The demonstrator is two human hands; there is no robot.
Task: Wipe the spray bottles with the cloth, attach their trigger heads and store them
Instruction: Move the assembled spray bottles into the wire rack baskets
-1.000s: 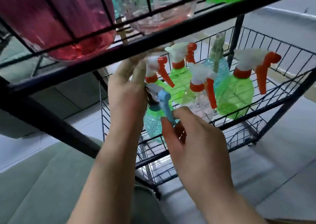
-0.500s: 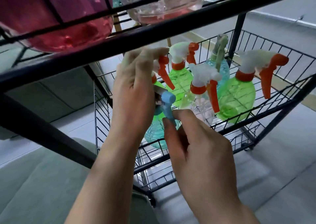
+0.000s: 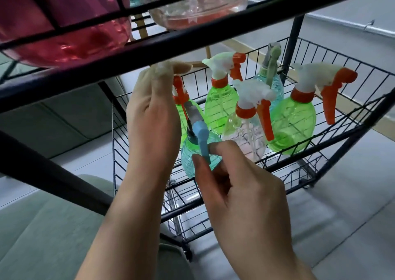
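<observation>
Nearest us, our right hand (image 3: 239, 192) reaches up from below, thumb and forefinger pinching the lower end of the blue trigger (image 3: 203, 144) of a teal spray bottle (image 3: 197, 155). Our left hand (image 3: 152, 117) rises beside it, just left of the bottle's neck, its fingertips up at the black shelf rail (image 3: 192, 42); whether its grip closes on the bottle we cannot tell, since the palm side is turned away. The teal bottle stands at the front left corner of the wire basket (image 3: 352, 125). Behind it in the same basket stand green bottles with white heads and orange triggers: one partly hidden by our left hand, one at mid-back (image 3: 221, 102) and a larger one (image 3: 292, 121) to the right. A clear bottle (image 3: 245, 138) sits between them, and a pale blue one (image 3: 270, 83) farther back. Overhead, on the upper shelf, rests a red bottle (image 3: 70, 42).
</observation>
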